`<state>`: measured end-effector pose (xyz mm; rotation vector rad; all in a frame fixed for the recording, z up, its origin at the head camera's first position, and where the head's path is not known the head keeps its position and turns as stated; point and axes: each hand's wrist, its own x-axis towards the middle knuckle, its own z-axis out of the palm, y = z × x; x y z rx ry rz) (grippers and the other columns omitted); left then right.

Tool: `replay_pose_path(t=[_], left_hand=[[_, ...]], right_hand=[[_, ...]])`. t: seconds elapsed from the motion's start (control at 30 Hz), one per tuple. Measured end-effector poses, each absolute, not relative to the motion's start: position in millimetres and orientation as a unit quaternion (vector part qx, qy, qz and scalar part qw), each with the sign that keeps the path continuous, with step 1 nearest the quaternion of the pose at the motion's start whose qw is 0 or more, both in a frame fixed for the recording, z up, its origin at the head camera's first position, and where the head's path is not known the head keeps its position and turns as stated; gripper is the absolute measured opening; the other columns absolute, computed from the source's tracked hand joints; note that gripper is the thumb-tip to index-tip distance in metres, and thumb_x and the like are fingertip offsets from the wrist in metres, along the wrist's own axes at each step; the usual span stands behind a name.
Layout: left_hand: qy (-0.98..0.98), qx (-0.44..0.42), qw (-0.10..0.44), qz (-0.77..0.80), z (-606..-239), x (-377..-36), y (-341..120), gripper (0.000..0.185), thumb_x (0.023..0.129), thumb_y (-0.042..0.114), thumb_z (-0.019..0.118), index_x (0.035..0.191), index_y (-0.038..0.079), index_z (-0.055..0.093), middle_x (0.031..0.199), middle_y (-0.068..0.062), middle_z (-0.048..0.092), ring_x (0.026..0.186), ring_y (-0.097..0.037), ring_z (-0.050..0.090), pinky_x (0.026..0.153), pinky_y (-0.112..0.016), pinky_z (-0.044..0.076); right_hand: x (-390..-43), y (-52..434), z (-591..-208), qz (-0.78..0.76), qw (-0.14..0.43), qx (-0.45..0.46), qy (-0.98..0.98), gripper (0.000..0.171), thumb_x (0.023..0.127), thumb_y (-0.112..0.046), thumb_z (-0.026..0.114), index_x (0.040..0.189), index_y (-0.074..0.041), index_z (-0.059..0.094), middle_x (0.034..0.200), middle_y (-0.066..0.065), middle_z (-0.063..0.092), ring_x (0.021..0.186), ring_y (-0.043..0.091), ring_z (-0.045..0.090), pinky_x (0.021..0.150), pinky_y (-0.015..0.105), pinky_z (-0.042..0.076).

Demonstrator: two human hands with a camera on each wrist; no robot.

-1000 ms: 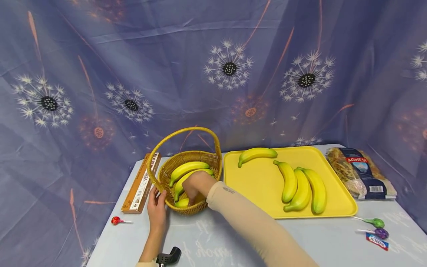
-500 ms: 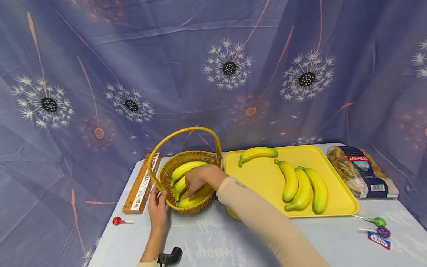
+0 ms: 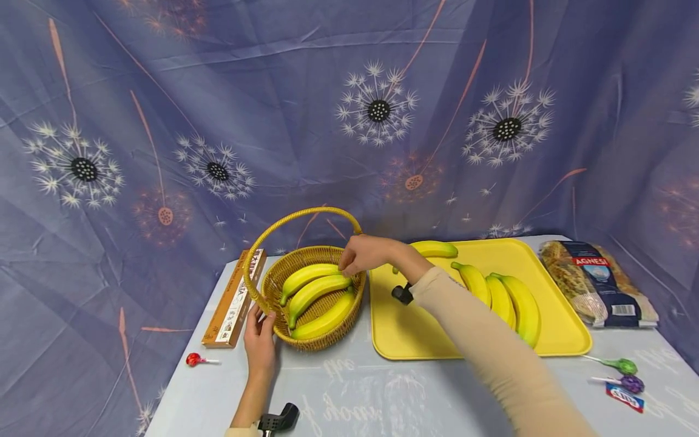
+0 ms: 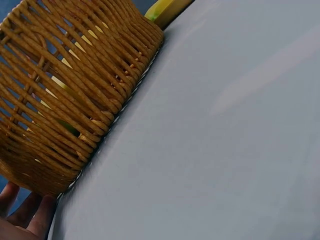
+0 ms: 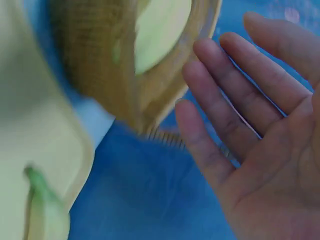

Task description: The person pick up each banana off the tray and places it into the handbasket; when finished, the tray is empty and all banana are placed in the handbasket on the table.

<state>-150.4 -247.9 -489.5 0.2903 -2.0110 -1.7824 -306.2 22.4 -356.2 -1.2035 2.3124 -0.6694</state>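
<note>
A wicker basket (image 3: 314, 344) with a tall arched handle holds three bananas (image 3: 317, 294) lying side by side. At its left rim my left hand (image 3: 259, 346) rests against the wicker; the left wrist view shows several fingertips (image 4: 42, 215) touching the basket's side (image 4: 75, 90). Above the basket's right rim is my right hand (image 3: 367, 254), holding nothing. In the right wrist view that hand (image 5: 250, 115) has its fingers extended and apart. Right of the basket, a yellow tray (image 3: 401, 346) bears several bananas (image 3: 524, 309), some partly hidden behind the right forearm.
A long box (image 3: 232, 303) lies left of the basket, with a red lollipop (image 3: 195, 359) in front. A pasta bag (image 3: 595, 285) sits right of the tray. Green (image 3: 625, 366) and purple lollipops (image 3: 631, 383) and a small red-blue packet (image 3: 625, 397) lie at the front right.
My right hand has risen out of the basket and moved right toward the tray, uncovering the three bananas inside. The left hand has stayed at the basket's rim.
</note>
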Motion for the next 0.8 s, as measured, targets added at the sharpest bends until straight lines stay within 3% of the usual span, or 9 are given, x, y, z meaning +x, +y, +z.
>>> replay_pose_path(t=[0.13,0.27,0.5,0.8], left_hand=[[-0.717,0.101,0.219,-0.654,-505,-157,-255,0.044,0.099,0.018,0.054,0.142,0.013,0.047,0.138,-0.011,0.047,0.118,-0.024,0.05,0.087,-0.023,0.048],[-0.718,0.099,0.228,-0.65,-515,-162,-258,0.043,0.099,0.021,0.054,0.141,0.017,0.048,0.136,-0.006,0.048,0.117,-0.023,0.05,0.086,-0.02,0.048],[-0.713,0.097,0.242,-0.651,-518,-164,-259,0.041,0.099,0.02,0.054,0.14,0.017,0.05,0.135,-0.007,0.049,0.115,-0.023,0.051,0.085,-0.017,0.047],[-0.707,0.091,0.241,-0.658,-517,-163,-257,0.043,0.099,0.021,0.055,0.141,0.013,0.048,0.137,-0.012,0.047,0.118,-0.029,0.05,0.084,-0.014,0.046]], right_hand=[[-323,57,-362,-0.283,0.221,-0.41,0.839,0.022,0.093,-0.019,0.065,0.112,-0.011,0.073,0.111,0.003,0.068,0.096,0.013,0.064,0.082,0.031,0.052],[-339,92,-381,-0.302,0.173,-0.335,0.876,0.026,0.092,-0.018,0.066,0.116,-0.009,0.07,0.115,0.007,0.067,0.103,0.02,0.062,0.087,0.037,0.05],[-355,138,-415,-0.246,0.094,-0.191,0.946,0.042,0.093,-0.006,0.059,0.134,-0.005,0.056,0.135,0.017,0.051,0.126,0.04,0.042,0.099,0.055,0.038],[-353,161,-446,-0.144,0.078,-0.173,0.971,0.045,0.091,-0.002,0.056,0.136,-0.01,0.055,0.132,0.02,0.053,0.119,0.045,0.045,0.099,0.06,0.035]])
